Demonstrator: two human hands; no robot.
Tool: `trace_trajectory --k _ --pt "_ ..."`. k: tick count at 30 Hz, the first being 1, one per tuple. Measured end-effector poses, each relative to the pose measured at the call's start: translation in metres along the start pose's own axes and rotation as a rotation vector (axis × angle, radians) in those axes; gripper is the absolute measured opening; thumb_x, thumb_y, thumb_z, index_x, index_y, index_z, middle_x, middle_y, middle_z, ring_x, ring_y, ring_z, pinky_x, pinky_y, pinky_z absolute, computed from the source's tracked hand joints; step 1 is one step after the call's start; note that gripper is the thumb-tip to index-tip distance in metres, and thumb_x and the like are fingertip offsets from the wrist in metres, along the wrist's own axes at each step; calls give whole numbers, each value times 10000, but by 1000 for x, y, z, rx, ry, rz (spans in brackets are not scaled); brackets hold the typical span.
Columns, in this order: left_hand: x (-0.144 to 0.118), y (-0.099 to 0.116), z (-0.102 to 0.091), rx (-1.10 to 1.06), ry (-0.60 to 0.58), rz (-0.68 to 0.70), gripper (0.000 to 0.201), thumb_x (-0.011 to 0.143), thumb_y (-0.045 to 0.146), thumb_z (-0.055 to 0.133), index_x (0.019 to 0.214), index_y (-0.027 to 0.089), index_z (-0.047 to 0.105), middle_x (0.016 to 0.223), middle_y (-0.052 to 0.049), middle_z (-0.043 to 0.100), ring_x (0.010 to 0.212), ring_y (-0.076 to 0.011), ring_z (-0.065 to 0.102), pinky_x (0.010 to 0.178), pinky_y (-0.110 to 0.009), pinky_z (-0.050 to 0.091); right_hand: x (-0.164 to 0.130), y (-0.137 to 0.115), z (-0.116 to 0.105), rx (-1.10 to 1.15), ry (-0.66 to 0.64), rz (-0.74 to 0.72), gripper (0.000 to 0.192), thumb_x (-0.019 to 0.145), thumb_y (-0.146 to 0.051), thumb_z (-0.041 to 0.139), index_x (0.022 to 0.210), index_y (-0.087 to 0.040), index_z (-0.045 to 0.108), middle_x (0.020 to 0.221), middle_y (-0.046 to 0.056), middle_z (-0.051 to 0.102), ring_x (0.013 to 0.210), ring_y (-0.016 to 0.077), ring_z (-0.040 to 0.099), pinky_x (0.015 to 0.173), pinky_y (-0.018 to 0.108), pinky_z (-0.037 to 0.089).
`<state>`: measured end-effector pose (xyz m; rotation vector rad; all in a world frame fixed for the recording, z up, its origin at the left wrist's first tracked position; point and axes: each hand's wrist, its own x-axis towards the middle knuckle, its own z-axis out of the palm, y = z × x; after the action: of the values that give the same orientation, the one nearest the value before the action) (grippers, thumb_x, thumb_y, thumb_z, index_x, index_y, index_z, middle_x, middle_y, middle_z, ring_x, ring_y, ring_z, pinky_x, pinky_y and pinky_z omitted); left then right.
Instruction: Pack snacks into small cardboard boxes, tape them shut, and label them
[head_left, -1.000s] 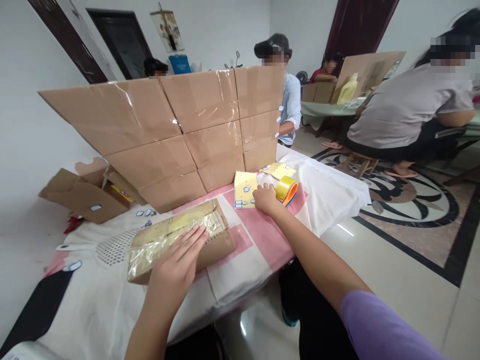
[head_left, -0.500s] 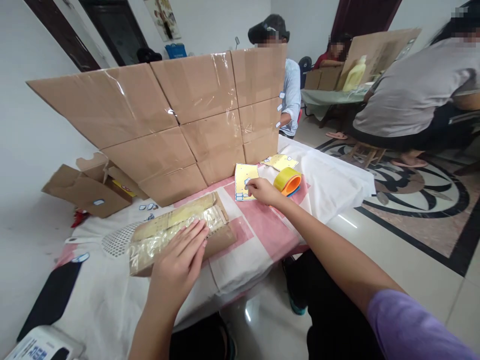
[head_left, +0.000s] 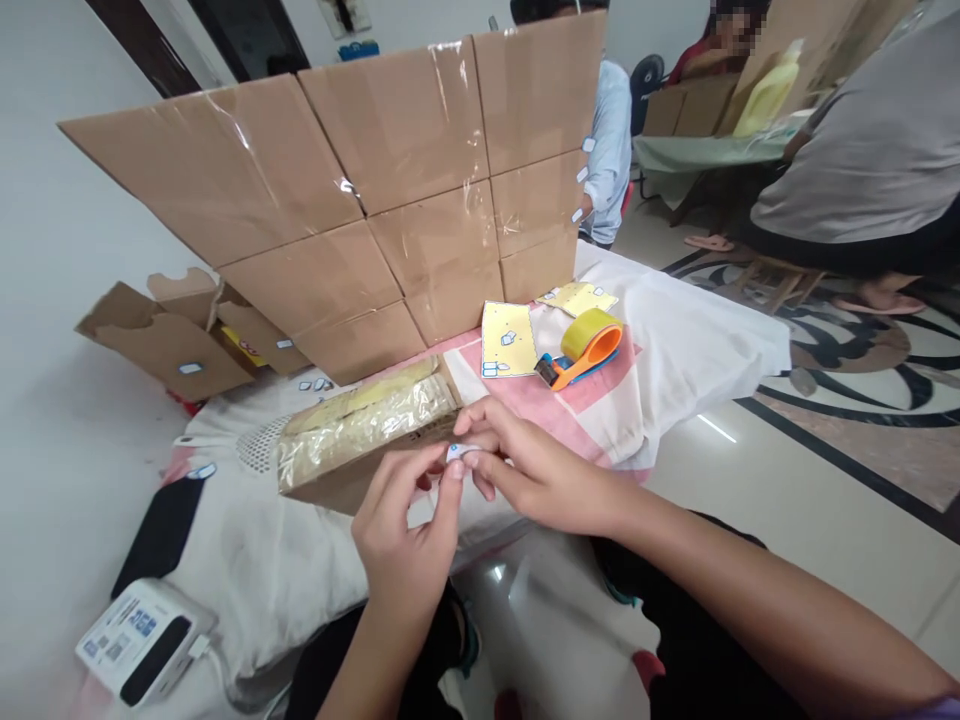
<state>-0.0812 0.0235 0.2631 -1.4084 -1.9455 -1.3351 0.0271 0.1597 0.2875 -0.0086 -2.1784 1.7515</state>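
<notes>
In front of the small taped cardboard box, my left hand and my right hand meet. Between their fingertips is a small white sticker with blue print; both hands pinch it, thumbs against the near side. Parts of the sticker are covered by the fingers. Past my right hand, on the pink and white cloth, lies a yellow sticker sheet with a few pale shapes on it. An orange tape dispenser with a yellow roll sits just right of the sheet.
A tall panel of taped cardboard stands across the table. To the left are an opened carton, a perforated white scoop, a black pad and a white device with a cable. Other people sit beyond the panel and at right.
My right hand has left the yellow sheet and come back toward me with a sticker. My left hand has lifted off the box and joined it. The view has shifted slightly.
</notes>
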Motion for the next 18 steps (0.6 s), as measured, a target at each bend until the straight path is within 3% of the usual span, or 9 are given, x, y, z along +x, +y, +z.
trace_trajectory --k 5,10,14,18 --pt "1 0 4 -99 -24 -126 59 889 153 669 894 205 694 773 13 628 643 -98 506 588 -241 429 1 -4 -1 -124 36 11 94 987 -265 507 1053 -208 471 845 0 634 732 133 581 644 245 438" --pt "-7 2 4 -258 -10 -326 69 908 194 656 873 212 712 771 -2 626 697 -120 549 582 -244 418 8 4 -4 -170 76 2 116 962 -252 545 865 -191 566 783 -3 635 698 121 572 628 233 421" --pt "-9 7 1 -385 51 -345 141 942 200 592 883 212 721 747 -5 582 703 -126 539 606 -254 422 11 -3 -2 30 2 73 217 985 -281 534 803 -175 587 732 -6 651 653 103 567 603 217 415" --pt "-8 11 -1 -428 129 -307 97 916 202 628 860 205 707 730 -3 561 695 -128 524 597 -253 413 8 -13 2 58 -12 99 226 962 -309 587 780 -178 564 695 -23 617 618 96 539 573 211 398"
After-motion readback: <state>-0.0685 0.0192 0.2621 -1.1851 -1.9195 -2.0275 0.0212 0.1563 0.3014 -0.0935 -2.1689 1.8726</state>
